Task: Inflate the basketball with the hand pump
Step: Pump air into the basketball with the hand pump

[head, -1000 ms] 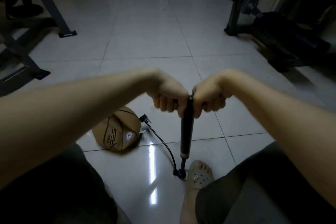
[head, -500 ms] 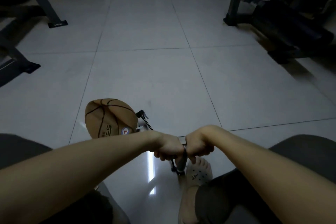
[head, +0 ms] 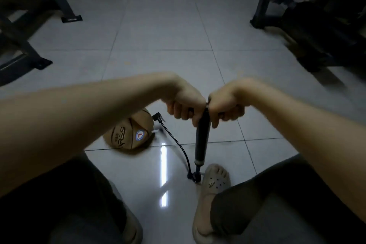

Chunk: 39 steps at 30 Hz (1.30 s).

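Observation:
A black hand pump (head: pixel 201 138) stands upright on the tiled floor, its handle raised high. My left hand (head: pixel 185 105) grips the left half of the T-handle and my right hand (head: pixel 225 107) grips the right half, knuckles nearly touching. A thin black hose (head: pixel 179 145) curves from the pump's base up to a nozzle at a tan, partly flat basketball (head: pixel 129 134), which lies on the floor left of the pump, partly hidden behind my left forearm. My right foot in a beige clog (head: pixel 213 186) rests at the pump's base.
Dark metal frame legs (head: pixel 35 59) stand at the left and black exercise equipment (head: pixel 309 25) at the right. My knees in dark trousers fill the lower corners. A light reflection streaks the glossy tile (head: pixel 163 174) between ball and pump.
Half a second ago both hands had the handle pushed down near the pump's base; now they have drawn it back up to full height. The ball and hose stay in place.

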Each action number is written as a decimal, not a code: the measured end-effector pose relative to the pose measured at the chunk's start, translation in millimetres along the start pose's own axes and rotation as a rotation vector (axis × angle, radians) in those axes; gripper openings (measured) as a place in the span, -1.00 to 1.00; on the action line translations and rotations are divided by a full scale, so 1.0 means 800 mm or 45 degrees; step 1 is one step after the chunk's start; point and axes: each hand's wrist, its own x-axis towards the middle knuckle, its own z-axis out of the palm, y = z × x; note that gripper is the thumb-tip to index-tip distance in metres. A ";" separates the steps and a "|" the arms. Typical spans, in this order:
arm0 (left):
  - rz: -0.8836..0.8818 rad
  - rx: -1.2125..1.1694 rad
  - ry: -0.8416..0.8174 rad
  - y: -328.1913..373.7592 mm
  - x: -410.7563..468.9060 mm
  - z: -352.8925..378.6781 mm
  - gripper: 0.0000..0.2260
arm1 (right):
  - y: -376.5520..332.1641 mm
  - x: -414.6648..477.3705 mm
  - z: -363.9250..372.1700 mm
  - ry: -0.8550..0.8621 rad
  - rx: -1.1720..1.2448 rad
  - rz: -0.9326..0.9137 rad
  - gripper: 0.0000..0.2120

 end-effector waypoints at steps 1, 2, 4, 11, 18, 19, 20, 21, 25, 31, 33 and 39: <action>-0.043 0.027 -0.022 -0.009 0.028 0.018 -0.56 | -0.002 0.021 0.021 -0.040 -0.047 0.016 -0.83; -0.062 0.039 -0.033 -0.017 0.052 0.036 -0.56 | -0.004 0.038 0.041 -0.071 -0.064 0.018 -0.94; -0.052 0.001 -0.029 -0.031 0.085 0.065 -0.59 | 0.001 0.069 0.069 -0.136 -0.079 0.010 -0.84; 0.012 -0.038 -0.015 -0.035 0.117 0.115 -0.75 | 0.011 0.108 0.115 -0.209 -0.122 0.004 -0.91; -0.108 0.037 -0.005 -0.014 0.050 0.076 -0.64 | -0.001 0.055 0.071 -0.119 -0.118 0.033 -0.85; -0.088 0.007 0.021 -0.009 0.030 0.054 -0.63 | -0.001 0.036 0.047 -0.069 -0.078 0.007 -0.88; -0.062 -0.033 0.040 -0.002 0.005 0.033 -0.62 | -0.001 0.013 0.021 -0.024 -0.035 -0.018 -0.88; -0.023 -0.085 0.056 0.006 -0.023 0.012 -0.60 | -0.001 -0.010 -0.004 0.011 0.010 -0.037 -0.80; 0.101 -0.100 0.125 0.022 -0.065 -0.025 -0.56 | 0.004 -0.051 -0.048 0.015 0.073 -0.089 -0.61; -0.041 -0.013 0.052 -0.007 0.066 0.052 -0.61 | 0.021 0.062 0.049 -0.089 -0.045 -0.010 -0.93; -0.005 -0.043 0.042 -0.016 0.092 0.068 -0.66 | 0.029 0.087 0.069 -0.109 -0.025 -0.029 -0.90; 0.048 0.056 0.069 -0.019 0.120 0.111 -0.72 | 0.035 0.120 0.110 -0.219 -0.106 -0.014 -0.86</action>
